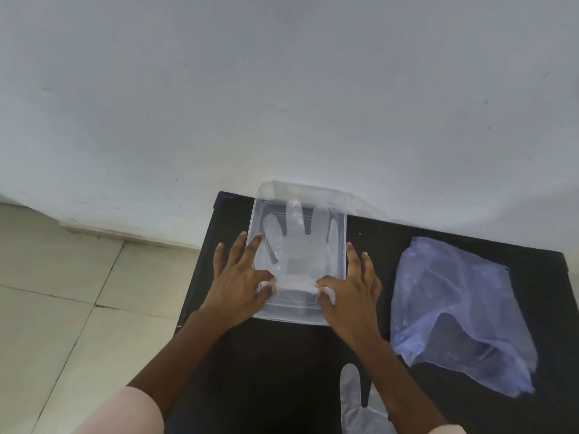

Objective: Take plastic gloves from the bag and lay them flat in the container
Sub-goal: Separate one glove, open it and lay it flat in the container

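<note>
Loose glove (360,405) nearest; hands (238,280) apparently pinch another glove (297,245) over container (300,314).

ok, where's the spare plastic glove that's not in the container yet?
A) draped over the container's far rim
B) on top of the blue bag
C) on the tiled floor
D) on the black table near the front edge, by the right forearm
D: the spare glove lies on the black table beside the right forearm, apart from the blue bag and the container.

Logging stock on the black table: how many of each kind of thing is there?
Plastic gloves: 2, one in the container, one near the table's front edge
Clear container: 1
Bluish plastic bag: 1
Total: 4
</note>
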A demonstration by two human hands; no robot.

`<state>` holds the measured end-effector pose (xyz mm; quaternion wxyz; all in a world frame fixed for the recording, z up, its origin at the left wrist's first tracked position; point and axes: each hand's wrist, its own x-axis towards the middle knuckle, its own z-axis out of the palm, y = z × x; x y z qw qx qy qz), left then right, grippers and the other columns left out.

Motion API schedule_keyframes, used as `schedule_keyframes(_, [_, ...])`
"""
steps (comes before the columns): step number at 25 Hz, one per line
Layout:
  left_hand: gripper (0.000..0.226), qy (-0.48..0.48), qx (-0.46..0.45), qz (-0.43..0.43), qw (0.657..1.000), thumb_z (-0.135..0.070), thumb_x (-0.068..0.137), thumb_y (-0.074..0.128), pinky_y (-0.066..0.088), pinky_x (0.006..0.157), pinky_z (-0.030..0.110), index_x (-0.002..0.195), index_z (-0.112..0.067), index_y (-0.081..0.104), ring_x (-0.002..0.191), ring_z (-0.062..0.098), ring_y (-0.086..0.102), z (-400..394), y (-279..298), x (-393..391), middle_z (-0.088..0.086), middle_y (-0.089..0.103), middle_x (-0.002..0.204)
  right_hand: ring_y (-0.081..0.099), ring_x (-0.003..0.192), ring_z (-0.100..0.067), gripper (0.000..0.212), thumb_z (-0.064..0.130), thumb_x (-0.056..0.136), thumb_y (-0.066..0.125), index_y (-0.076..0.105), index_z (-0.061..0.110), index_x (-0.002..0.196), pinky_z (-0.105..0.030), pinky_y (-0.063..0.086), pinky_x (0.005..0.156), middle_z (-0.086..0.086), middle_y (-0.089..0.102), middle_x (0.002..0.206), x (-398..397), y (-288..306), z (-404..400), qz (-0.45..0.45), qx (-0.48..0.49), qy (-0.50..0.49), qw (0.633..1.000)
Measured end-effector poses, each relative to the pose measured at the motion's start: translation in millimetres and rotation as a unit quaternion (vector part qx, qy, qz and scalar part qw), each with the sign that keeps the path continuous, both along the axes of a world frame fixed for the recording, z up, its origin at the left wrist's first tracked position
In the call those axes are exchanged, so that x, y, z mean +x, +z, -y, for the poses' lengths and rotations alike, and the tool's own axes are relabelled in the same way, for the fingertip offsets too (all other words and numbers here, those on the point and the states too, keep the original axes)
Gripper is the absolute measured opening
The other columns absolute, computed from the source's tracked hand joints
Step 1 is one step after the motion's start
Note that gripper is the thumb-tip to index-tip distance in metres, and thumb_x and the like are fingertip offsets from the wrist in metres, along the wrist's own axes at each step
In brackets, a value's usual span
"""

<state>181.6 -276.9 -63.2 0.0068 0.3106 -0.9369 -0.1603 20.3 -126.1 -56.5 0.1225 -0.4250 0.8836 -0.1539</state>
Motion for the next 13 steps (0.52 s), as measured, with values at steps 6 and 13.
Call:
schedule_keyframes(6, [0.091,-0.088,0.03,0.137,0.986,-0.087,0.066,0.001,-0.016,0.113,0.06,0.125,-0.047,0.058,0.145,0.029,-0.026,9.2,16.4,8.1,-0.001,-0.017,0.162,-0.011,0.148,-0.03,0.041,0.061,0.072,0.066,0.068,0.037,0.105,-0.049,-0.003,0.116,0.0,-0.005,0.164,-13.8,9.4,-10.0,0.02,0.098,0.073,0.992])
schedule_keyframes(13, [0.107,-0.097,0.041,0.149,0.983,-0.088,0.059,-0.013,-0.017,0.112,0.06,0.131,-0.046,0.052,0.145,0.03,-0.026,10.3,15.0,5.9,-0.004,-0.02,0.159,-0.018,0.147,-0.032,0.044,0.066,0.078,0.058,0.067,0.037,0.11,-0.05,-0.01,0.115,-0.003,-0.014,0.162,-14.4,10.7,-10.9,0.008,0.14,0.097,0.985])
